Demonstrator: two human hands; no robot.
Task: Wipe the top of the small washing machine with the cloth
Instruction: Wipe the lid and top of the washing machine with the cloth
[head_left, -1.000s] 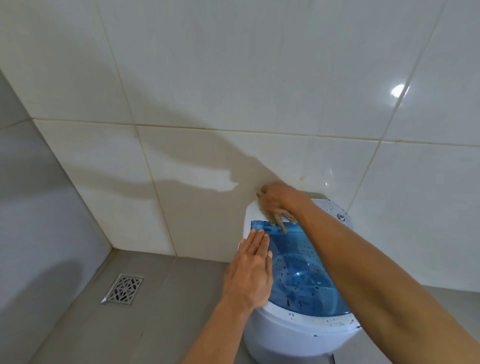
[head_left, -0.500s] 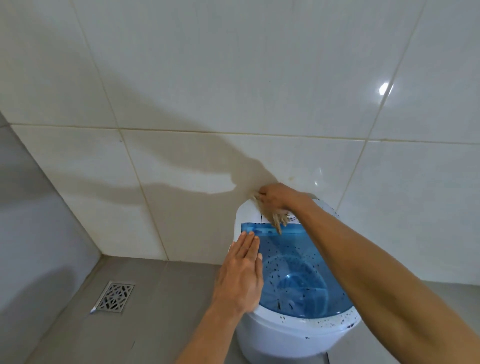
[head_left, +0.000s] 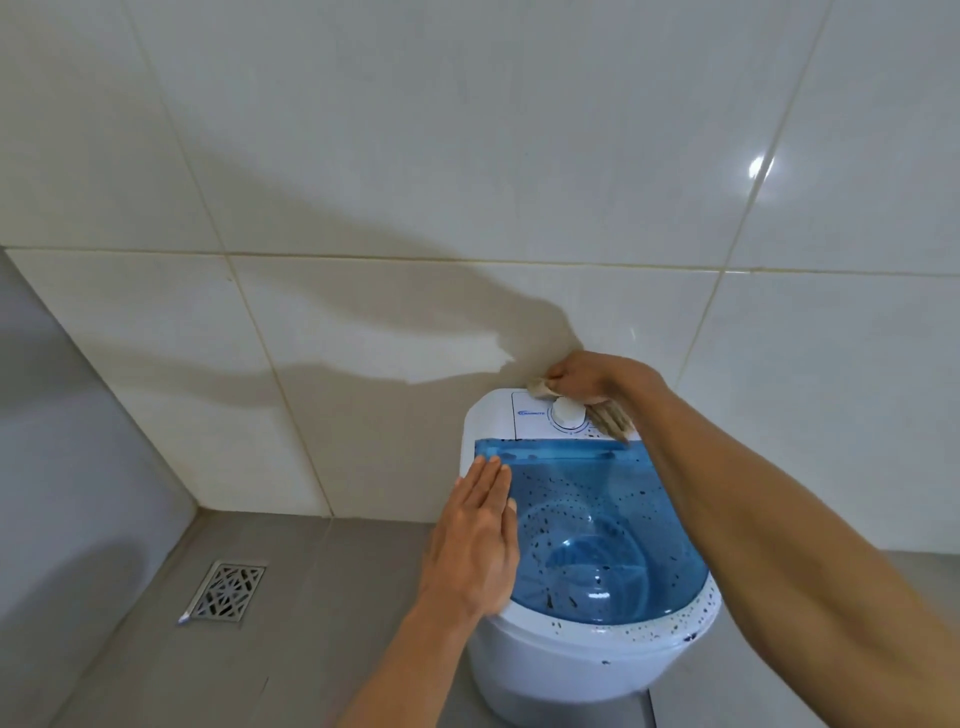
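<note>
A small white washing machine stands on the grey floor against the white tiled wall, in the lower middle of the view. Its top has a clear blue lid dotted with dark specks, and behind the lid a white control panel with a round white knob.

The right arm reaches forward across the right side of the lid, nearly straight, with the wrist bent down at the back edge of the machine beside the wall. The right hand is closed around a beige cloth, holding it bunched against the control panel just behind and to the right of the knob. One end of the cloth pokes out to the left of the fingers, and a longer part trails from under the hand toward the back edge of the lid.

The left arm comes up from the bottom of the view. The left hand lies flat, palm down, on the left rim of the machine, fingers straight and pressed together, pointing toward the wall. It holds nothing; the fingertips reach the back left corner of the lid.

A metal floor drain sits in the floor well to the left of the machine.
</note>
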